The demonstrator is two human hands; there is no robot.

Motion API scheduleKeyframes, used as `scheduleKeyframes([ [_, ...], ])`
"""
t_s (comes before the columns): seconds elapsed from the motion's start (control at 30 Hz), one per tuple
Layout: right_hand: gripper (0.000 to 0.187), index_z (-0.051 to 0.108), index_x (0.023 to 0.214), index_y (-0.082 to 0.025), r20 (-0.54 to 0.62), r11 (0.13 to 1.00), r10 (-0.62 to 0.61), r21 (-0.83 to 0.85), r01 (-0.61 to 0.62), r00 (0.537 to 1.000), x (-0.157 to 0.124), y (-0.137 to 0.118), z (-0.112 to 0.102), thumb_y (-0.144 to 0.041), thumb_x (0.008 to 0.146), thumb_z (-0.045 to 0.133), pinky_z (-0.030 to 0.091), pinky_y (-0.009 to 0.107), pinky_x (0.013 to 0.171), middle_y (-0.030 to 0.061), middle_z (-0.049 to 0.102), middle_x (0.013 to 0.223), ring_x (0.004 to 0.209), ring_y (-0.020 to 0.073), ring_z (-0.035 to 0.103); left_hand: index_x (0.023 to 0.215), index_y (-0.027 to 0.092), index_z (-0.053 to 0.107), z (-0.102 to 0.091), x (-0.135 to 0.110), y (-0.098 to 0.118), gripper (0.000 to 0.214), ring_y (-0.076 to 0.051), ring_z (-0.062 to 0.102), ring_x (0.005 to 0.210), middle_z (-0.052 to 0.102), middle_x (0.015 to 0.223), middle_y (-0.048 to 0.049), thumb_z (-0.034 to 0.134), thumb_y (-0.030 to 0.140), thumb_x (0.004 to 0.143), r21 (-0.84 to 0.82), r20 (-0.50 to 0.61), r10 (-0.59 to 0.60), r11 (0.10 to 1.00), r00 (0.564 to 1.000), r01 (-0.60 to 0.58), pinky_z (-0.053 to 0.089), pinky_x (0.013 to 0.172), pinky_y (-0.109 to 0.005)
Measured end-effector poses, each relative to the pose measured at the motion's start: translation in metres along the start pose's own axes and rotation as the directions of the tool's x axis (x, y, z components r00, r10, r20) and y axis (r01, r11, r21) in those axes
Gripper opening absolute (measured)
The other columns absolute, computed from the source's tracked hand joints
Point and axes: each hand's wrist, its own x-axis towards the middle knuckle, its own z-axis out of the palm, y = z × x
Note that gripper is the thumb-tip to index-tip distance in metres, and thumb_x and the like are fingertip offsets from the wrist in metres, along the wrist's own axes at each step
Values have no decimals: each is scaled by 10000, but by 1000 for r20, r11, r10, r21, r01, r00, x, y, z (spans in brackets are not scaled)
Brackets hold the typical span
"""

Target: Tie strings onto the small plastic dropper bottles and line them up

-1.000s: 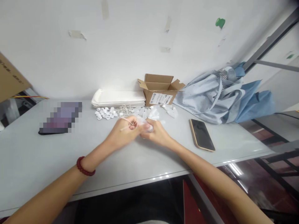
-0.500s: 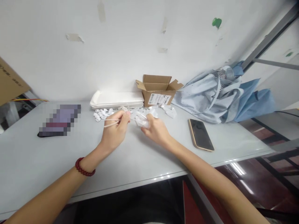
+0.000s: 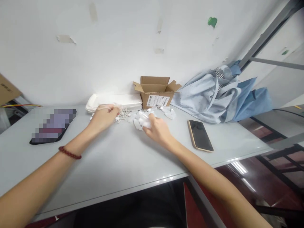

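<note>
My left hand (image 3: 104, 116) reaches to the far left of a heap of small white plastic parts (image 3: 133, 114) on the grey table (image 3: 114, 158). Its fingers are closed round a thin white tube or strap that shows above the knuckles. My right hand (image 3: 157, 129) is closed on a small clear plastic bottle (image 3: 143, 122), held just above the table at the heap's near edge. A red bead bracelet (image 3: 69, 153) sits on my left wrist.
Behind the heap stand an open cardboard box (image 3: 155, 91) and a stack of white trays (image 3: 111, 102) against the wall. A phone (image 3: 199, 135) lies face up on the right, blue cloth bags (image 3: 220, 95) behind it. A dark blurred-out object (image 3: 51, 126) lies left.
My hands have come apart. The left hand moved away to the far left with the thin white piece; the right hand moved forward toward the heap with the bottle. The view shifted right.
</note>
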Motion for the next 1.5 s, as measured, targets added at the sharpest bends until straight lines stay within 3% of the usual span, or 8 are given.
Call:
scheduleKeyframes([
  [0.33, 221, 508, 923, -172, -132, 986, 160, 56, -154, 978, 17, 36, 0, -310, 752, 485, 310, 289, 586, 96, 644, 750, 700, 251, 574, 679, 182, 662, -6, 69, 6, 160, -210, 609, 563, 640, 539, -31, 707, 283, 562, 541, 343, -169, 840, 924, -48, 418, 519, -273],
  [0.5, 220, 519, 884, -187, -135, 968, 208, 173, -183, 969, 25, 58, -2, -329, 716, 510, 327, 284, 563, 67, 615, 724, 665, 227, 534, 833, 172, 688, -18, 67, 14, 300, -244, 661, 690, 704, 655, -50, 656, 157, 535, 568, 236, -128, 823, 963, -30, 469, 577, -286],
  [0.67, 216, 545, 879, -188, -171, 949, 190, 283, -136, 967, 35, 80, 1, -281, 685, 522, 392, 303, 662, 50, 629, 792, 709, 210, 544, 706, 184, 681, -11, 45, 1, 126, -235, 653, 615, 691, 624, -50, 632, 266, 625, 563, 328, -145, 823, 934, -70, 449, 540, -287],
  [0.87, 188, 554, 819, -176, -118, 903, 237, 394, -174, 964, 42, 90, 16, -286, 668, 569, 397, 290, 639, 28, 602, 748, 692, 188, 531, 934, 167, 646, 32, 0, -11, 290, -236, 643, 800, 691, 844, -79, 479, 391, 854, 405, 212, 210, 870, 954, -281, 477, 727, -327],
  [1.0, 286, 560, 826, -163, -73, 872, 217, 463, -159, 973, 38, 82, 18, -413, 703, 621, 419, 297, 662, 30, 611, 770, 718, 189, 548, 1166, 123, 540, 66, -30, -6, 398, -301, 535, 1087, 596, 1126, -152, 497, 402, 886, 309, 198, 526, 767, 827, -562, 436, 939, -436],
  [1.13, 545, 561, 1034, -142, -60, 842, 176, 526, -119, 983, 34, 77, 19, -550, 687, 663, 447, 351, 820, 96, 645, 1009, 943, 238, 590, 1339, 112, 385, 92, -42, -6, 686, -370, 341, 1318, 407, 1385, -228, 628, 478, 813, 254, 280, 596, 710, 753, -657, 334, 1060, -525],
  [1.33, 786, 510, 1196, -112, -24, 804, 139, 586, -99, 990, 33, 76, 22, -597, 616, 725, 440, 363, 895, 159, 590, 1178, 1085, 250, 554, 1338, 74, 385, 104, -32, 3, 699, -345, 321, 1324, 412, 1387, -225, 542, 553, 853, 208, 256, 551, 771, 794, -602, 311, 1087, -487],
  [1.5, 428, 621, 938, -126, -189, 805, 227, 588, -75, 955, 45, 87, 14, -528, 854, 500, 452, 330, 840, 114, 672, 987, 900, 202, 604, 1215, 78, 531, 104, 8, 12, 430, -268, 465, 1185, 571, 1223, -161, 317, 360, 970, 246, 158, 382, 878, 911, -411, 379, 1027, -396],
])
